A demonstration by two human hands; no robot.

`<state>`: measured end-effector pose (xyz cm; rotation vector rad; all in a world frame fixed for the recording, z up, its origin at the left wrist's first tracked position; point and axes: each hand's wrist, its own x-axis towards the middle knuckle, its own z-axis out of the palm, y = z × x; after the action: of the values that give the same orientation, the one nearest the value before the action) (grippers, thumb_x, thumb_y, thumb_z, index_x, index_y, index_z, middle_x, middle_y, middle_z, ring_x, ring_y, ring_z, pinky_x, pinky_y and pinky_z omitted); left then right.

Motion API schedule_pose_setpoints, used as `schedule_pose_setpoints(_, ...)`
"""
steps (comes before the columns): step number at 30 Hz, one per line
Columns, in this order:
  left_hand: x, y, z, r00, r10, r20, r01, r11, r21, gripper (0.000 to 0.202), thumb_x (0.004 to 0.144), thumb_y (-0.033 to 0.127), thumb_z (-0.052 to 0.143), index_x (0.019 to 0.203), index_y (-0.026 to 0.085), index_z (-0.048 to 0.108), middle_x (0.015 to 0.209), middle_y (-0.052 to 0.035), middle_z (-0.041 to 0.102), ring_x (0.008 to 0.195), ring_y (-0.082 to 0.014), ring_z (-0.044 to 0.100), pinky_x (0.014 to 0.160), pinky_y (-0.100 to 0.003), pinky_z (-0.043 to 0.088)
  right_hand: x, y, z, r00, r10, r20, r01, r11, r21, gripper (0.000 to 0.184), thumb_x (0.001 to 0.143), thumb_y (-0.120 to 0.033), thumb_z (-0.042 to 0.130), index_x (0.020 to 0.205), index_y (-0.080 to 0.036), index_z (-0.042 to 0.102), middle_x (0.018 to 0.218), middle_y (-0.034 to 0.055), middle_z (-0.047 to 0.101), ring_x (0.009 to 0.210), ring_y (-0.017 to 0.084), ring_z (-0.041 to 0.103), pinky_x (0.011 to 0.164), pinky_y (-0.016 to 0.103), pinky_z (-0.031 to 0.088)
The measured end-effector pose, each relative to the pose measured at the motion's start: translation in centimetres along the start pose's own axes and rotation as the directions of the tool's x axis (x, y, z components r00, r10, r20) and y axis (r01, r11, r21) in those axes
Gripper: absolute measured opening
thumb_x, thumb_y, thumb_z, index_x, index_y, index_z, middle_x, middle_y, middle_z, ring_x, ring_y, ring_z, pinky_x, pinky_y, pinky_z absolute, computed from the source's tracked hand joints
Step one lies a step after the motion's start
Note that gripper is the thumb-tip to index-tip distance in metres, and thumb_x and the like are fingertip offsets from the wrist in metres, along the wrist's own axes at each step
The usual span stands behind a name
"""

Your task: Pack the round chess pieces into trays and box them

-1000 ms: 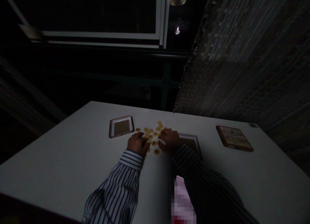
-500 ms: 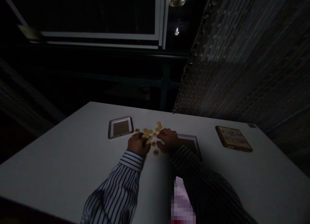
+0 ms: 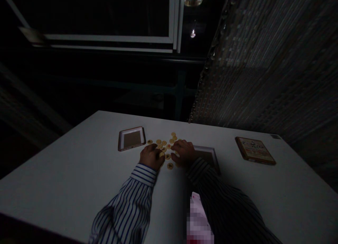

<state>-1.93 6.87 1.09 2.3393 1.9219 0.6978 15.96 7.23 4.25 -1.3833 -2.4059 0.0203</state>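
Observation:
Several small round yellow game pieces with dark marks lie scattered on a white table. My left hand rests among them with its fingers curled down on the pieces; one piece shows at its fingertips. My right hand lies on the right side of the pile, fingers bent over the pieces. Both arms wear striped sleeves. The scene is very dark, so what sits under the fingers is hard to see.
A shallow box tray lies left of the pieces. A second tray sits behind my right wrist. A closed box with a printed lid lies at the right. A beaded curtain hangs behind.
Both hands have shifted only slightly over the pieces. The trays and the box have stayed where they were.

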Motion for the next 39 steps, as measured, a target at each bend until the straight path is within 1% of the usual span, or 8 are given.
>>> schedule_pose_setpoints(5,0.2,-0.4,0.0,0.997,0.026,-0.067,-0.037,0.986,-0.162,0.032,0.066,0.040,0.055,0.086,0.019,0.067,0.105,-0.0088,0.058,0.099,-0.0246,0.051,0.089,-0.038,0.038,0.0,0.1,0.1,0.999,-0.003,-0.048,0.003,1.000,0.005,0.026,0.070,-0.033,0.053,0.092,-0.021,0.060,0.097,0.0055,0.058,0.093,0.021,0.046,0.074,0.034,0.031)
schedule_pose_setpoints(11,0.4,-0.2,-0.5,0.974,-0.089,-0.207,-0.009,0.902,-0.432,0.028,0.068,0.037,0.056,0.084,0.016,0.065,0.094,-0.0081,0.062,0.095,-0.0205,0.054,0.088,-0.034,0.040,0.2,0.2,0.3,0.996,0.000,-0.084,0.001,1.000,0.008,0.023,0.071,-0.031,0.051,0.090,-0.021,0.060,0.094,0.0051,0.059,0.091,0.020,0.047,0.074,0.034,0.030)
schedule_pose_setpoints(14,0.4,0.1,-0.8,0.968,-0.135,-0.211,0.009,0.860,-0.510,0.025,0.067,0.035,0.057,0.083,0.017,0.064,0.090,-0.0066,0.063,0.093,-0.0198,0.055,0.087,-0.034,0.041,0.2,0.2,0.3,0.995,0.000,-0.097,0.001,1.000,0.005,0.022,0.071,-0.030,0.052,0.089,-0.021,0.060,0.093,0.0049,0.059,0.090,0.020,0.048,0.073,0.034,0.031)
schedule_pose_setpoints(18,0.3,0.7,-1.3,0.956,-0.261,-0.133,0.116,0.753,-0.647,0.029,0.065,0.037,0.060,0.085,0.017,0.064,0.087,-0.0062,0.064,0.084,-0.0192,0.058,0.079,-0.033,0.044,0.1,0.0,0.2,0.993,-0.002,-0.118,0.003,1.000,0.007,0.022,0.071,-0.029,0.052,0.089,-0.021,0.060,0.092,0.0051,0.060,0.089,0.020,0.048,0.073,0.033,0.031)
schedule_pose_setpoints(22,0.2,1.1,-2.0,0.932,-0.363,0.009,0.214,0.530,-0.821,0.034,0.064,0.039,0.062,0.087,0.014,0.065,0.084,-0.0065,0.066,0.080,-0.0187,0.060,0.077,-0.032,0.045,0.1,-0.1,0.1,0.990,-0.004,-0.140,0.006,1.000,0.015,0.021,0.070,-0.027,0.053,0.088,-0.021,0.061,0.090,0.0045,0.060,0.087,0.019,0.048,0.072,0.033,0.030)
schedule_pose_setpoints(28,0.3,1.3,-2.9,0.925,-0.362,0.114,0.219,0.263,-0.939,0.034,0.063,0.039,0.064,0.086,0.014,0.067,0.087,-0.0083,0.067,0.086,-0.0198,0.059,0.081,-0.033,0.043,0.2,-0.2,0.0,0.984,-0.024,-0.177,0.030,0.999,0.034,0.020,0.071,-0.027,0.052,0.087,-0.020,0.061,0.089,0.0046,0.061,0.086,0.019,0.049,0.072,0.032,0.030)
schedule_pose_setpoints(33,0.2,1.2,-2.6,0.910,-0.356,0.212,0.256,0.082,-0.963,0.037,0.063,0.041,0.065,0.087,0.013,0.066,0.075,-0.0054,0.066,0.064,-0.0124,0.057,0.062,-0.025,0.044,0.2,-0.3,-0.1,0.983,-0.026,-0.183,0.035,0.998,0.049,0.020,0.072,-0.027,0.051,0.088,-0.020,0.061,0.090,0.0044,0.061,0.086,0.019,0.049,0.075,0.032,0.030)
schedule_pose_setpoints(39,0.2,1.1,-2.3,0.910,-0.326,0.254,0.261,-0.025,-0.965,0.036,0.062,0.040,0.065,0.087,0.013,0.065,0.071,-0.0033,0.063,0.055,-0.0073,0.051,0.052,-0.019,0.040,0.2,-0.5,-0.1,0.982,-0.035,-0.186,0.046,0.997,0.058,0.020,0.072,-0.027,0.051,0.088,-0.020,0.061,0.088,0.0045,0.061,0.086,0.019,0.049,0.075,0.032,0.030)
